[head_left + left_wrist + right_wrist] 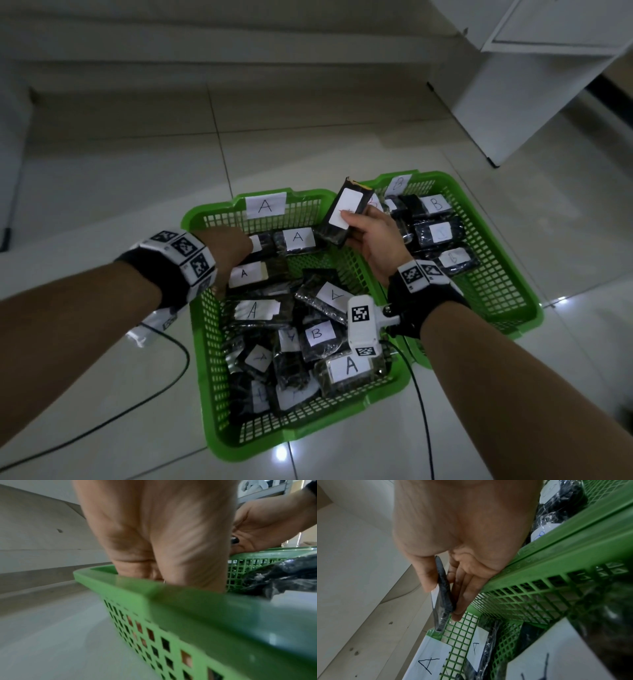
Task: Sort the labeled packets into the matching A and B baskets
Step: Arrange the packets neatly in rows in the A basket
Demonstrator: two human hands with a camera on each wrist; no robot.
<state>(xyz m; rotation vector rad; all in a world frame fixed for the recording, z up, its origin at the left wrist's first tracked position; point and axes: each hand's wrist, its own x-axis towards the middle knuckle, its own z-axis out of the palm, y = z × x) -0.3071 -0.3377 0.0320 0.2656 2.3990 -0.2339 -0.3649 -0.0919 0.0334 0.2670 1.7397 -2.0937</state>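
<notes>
Two green mesh baskets stand side by side on the floor. Basket A (202,308) on the left holds several black packets, mostly labelled A, plus one B packet (318,334). Basket B (496,274) on the right holds B packets. My right hand (363,226) holds a black packet (346,212) above the two baskets' shared far corner, thumb on its white label. In the right wrist view this packet (443,595) is edge-on, pinched between thumb and fingers. My left hand (236,250) reaches down into basket A's far left corner. Its fingers are hidden behind the rim (188,601).
A white cabinet (513,85) stands at the back right. A black cable (137,394) runs over the tiles left of basket A, and another (423,411) runs by its front right corner. A raised step (205,96) runs along the back.
</notes>
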